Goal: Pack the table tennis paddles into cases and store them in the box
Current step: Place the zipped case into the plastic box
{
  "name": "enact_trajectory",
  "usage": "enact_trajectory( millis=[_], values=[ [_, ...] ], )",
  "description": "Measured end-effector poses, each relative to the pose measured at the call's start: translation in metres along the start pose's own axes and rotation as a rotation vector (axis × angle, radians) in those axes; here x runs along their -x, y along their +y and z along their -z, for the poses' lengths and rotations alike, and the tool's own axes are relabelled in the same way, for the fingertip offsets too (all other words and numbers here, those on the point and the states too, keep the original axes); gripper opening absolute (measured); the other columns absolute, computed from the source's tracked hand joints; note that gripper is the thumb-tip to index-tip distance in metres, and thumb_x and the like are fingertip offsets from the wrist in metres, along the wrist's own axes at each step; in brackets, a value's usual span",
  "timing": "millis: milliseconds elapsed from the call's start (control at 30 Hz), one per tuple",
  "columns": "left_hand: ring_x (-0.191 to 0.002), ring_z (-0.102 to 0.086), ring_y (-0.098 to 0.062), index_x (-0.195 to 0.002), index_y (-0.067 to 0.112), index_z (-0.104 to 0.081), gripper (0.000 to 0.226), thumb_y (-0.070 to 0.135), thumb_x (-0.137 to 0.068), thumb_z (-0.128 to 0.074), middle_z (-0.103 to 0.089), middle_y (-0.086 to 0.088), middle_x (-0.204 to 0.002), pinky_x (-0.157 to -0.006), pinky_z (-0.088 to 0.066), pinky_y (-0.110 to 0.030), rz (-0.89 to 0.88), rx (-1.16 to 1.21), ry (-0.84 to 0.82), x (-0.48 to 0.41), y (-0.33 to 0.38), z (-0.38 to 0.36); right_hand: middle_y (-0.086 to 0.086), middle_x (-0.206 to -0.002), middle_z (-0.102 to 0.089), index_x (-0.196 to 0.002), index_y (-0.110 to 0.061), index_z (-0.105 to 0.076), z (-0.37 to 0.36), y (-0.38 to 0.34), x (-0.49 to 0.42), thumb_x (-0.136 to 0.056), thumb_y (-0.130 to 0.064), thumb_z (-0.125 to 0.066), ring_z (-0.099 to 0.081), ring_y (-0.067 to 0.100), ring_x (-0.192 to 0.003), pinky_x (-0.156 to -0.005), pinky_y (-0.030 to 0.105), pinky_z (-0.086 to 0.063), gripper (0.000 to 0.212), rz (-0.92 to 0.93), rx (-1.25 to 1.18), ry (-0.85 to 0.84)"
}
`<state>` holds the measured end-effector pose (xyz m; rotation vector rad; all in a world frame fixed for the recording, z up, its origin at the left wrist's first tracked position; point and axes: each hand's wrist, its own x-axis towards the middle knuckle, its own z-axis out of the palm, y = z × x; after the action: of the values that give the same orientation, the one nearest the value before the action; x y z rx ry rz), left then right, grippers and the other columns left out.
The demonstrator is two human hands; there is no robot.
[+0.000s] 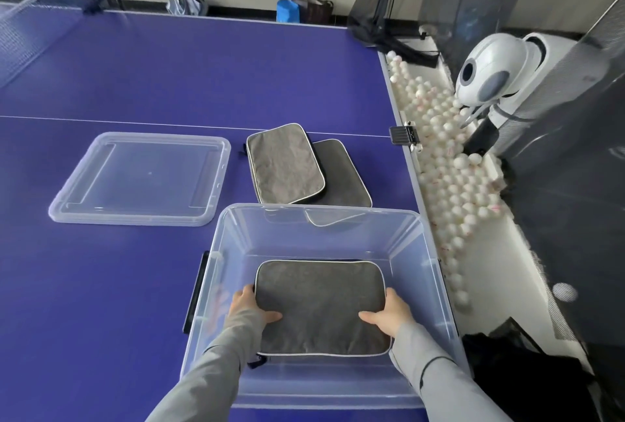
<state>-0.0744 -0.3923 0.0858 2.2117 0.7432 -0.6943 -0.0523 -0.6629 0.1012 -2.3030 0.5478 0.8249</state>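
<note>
Grey fabric is filling your hands: your left hand [252,311] and right hand [389,316] are each gripping an opposite edge of the case [321,303], thumbs on top, keeping it level low inside the clear box [419,252] at the lower centre of the frame. Just past the box's far wall, two more cases [284,164] are lying overlapped on the desk [135,66], likely waiting their turn. At centre left, the lid [142,178] is lying aside, leaving the box open.

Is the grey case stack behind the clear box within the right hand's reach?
Probably, once it lets go: the right hand grips the grey fabric case inside the clear plastic box; nothing covers the two stacked grey cases beyond.
</note>
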Motion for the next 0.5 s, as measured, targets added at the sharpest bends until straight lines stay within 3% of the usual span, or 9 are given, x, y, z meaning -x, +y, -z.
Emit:
enact_trajectory(
  millis=[200,367,500],
  values=[
    [-0.131,-0.037,-0.027,-0.144,0.014,-0.026,0.093,0.045,-0.072,-0.076,-0.036,-0.009,-0.141,-0.107,-0.034,-0.036,-0.151,-0.044,0.048,0.022,0.013,0.004,0.014,-0.149,-0.027,-0.149,-0.005,-0.015,0.008,-0.01,0.023,-0.08,-0.036,-0.073,-0.028,0.026,-0.14,-0.111,0.03,-0.023,0.095,0.155,0.064,0.14],
    [-0.146,-0.011,-0.021,-0.151,0.017,-0.01,0.1,0.068,-0.077,-0.055,-0.011,0.0,-0.159,-0.118,-0.016,-0.035,-0.339,-0.175,0.172,0.043,0.047,0.026,0.01,-0.148,-0.032,-0.147,-0.007,-0.023,0.029,-0.04,0.049,-0.084,-0.035,-0.068,-0.028,0.022,-0.139,-0.113,0.03,-0.024,0.083,0.456,0.012,0.289],
    [-0.147,-0.003,-0.016,-0.151,0.019,-0.008,0.092,0.067,-0.083,-0.046,-0.007,0.002,-0.16,-0.119,-0.01,-0.034,-0.492,-0.231,0.366,0.064,0.069,0.055,0.011,-0.147,-0.035,-0.146,-0.007,-0.028,0.043,-0.087,0.064,-0.085,-0.03,-0.069,-0.03,0.023,-0.139,-0.112,0.037,-0.032,0.076,0.658,-0.041,0.35]
  ],
)
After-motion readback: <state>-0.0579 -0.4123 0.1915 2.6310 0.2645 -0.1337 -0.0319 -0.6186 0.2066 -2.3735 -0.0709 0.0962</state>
